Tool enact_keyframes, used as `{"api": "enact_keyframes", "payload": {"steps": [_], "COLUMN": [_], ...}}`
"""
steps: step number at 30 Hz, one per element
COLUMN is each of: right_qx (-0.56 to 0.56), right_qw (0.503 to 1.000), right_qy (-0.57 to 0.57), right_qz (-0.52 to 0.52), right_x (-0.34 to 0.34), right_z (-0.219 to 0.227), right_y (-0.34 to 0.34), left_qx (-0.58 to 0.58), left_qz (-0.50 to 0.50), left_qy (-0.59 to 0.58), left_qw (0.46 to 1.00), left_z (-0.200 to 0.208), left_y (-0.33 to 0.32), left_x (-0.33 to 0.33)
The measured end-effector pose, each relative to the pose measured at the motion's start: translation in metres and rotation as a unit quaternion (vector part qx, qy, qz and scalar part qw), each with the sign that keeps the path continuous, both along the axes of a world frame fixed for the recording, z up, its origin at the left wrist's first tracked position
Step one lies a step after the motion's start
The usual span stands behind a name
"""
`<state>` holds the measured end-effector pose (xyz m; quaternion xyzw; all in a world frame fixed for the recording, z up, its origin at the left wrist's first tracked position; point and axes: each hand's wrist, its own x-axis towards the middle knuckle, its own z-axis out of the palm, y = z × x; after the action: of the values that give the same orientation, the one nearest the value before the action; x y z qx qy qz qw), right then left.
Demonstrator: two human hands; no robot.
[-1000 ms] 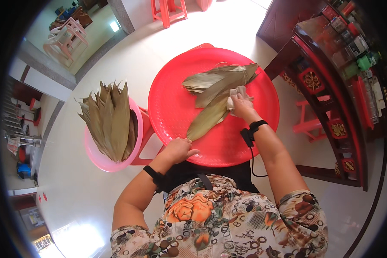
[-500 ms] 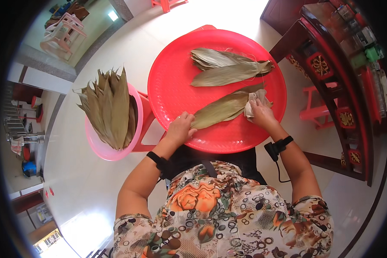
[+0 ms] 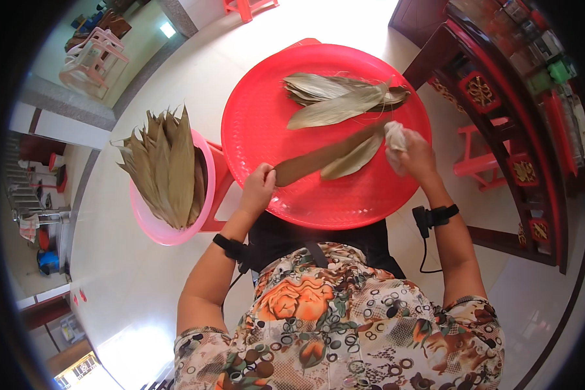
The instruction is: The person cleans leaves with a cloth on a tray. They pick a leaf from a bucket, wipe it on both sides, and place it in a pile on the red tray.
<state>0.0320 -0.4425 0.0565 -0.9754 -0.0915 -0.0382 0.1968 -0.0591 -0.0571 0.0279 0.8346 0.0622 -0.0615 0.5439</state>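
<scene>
Closest in, the patterned shirt (image 3: 338, 325) fills the bottom, and black wristbands sit on both forearms. Here's the left hand (image 3: 259, 185), out at the tray's near-left edge, fingers pinched on the tip of a long brown-green leaf (image 3: 318, 157)! The right hand (image 3: 416, 156), well apart from it, is clamped on a crumpled white cloth (image 3: 395, 144) by the leaf's other end; whether cloth meets leaf, I cannot tell. That leaf slants over the round red tray (image 3: 253, 130), with a paler leaf piece (image 3: 354, 160) along its lower side, perhaps separate, perhaps a fold.

Left of the tray, a pink basin (image 3: 169, 236) packed with a tall bundle of leaves (image 3: 166, 172), tips well over the rim and blocking much of the inside. Beyond the long leaf, a flat pile of leaves (image 3: 338, 107) takes up the tray's far side. The tray itself covers most of the red stand (image 3: 221, 174) below. Off right, a dark wood cabinet (image 3: 494, 130) crowds the floor, a red stool (image 3: 481, 162) tucked beside it; another red stool (image 3: 250, 8) stands far ahead.

The count: two hands, two wristbands, one cloth, one tray, one basin, two stools; bundle and pile overlap too much to number.
</scene>
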Motion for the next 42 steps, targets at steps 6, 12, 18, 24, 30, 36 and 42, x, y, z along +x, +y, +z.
{"api": "enact_keyframes", "payload": {"steps": [6,12,18,24,30,36,42], "right_qx": [0.016,-0.059,-0.148,-0.172,-0.069,-0.060,-0.107], "right_qw": [0.991,0.960,0.929,0.957,0.965,0.960,0.975], "right_qy": [-0.131,-0.002,0.087,0.186,0.087,0.041,-0.166], "right_qz": [0.017,0.272,0.327,0.144,0.238,0.272,0.102], "right_x": [-0.001,-0.034,-0.046,0.004,-0.021,-0.031,0.028], "right_z": [0.064,0.022,-0.037,-0.036,-0.035,-0.045,-0.074], "right_y": [0.035,0.154,0.187,0.119,0.113,0.162,0.061], "left_qx": [-0.012,0.130,0.154,0.171,0.074,0.055,0.112], "left_qz": [0.009,-0.047,-0.028,-0.024,-0.022,-0.009,0.014], "left_qy": [0.146,0.108,0.067,0.058,0.154,0.191,0.106], "left_qw": [0.989,0.985,0.985,0.983,0.985,0.980,0.988], "left_z": [-0.019,-0.076,-0.081,-0.099,-0.058,-0.066,-0.079], "left_y": [-0.007,-0.004,-0.005,-0.002,-0.013,-0.003,0.004], "left_x": [0.013,0.033,0.031,0.025,0.027,0.026,0.019]}}
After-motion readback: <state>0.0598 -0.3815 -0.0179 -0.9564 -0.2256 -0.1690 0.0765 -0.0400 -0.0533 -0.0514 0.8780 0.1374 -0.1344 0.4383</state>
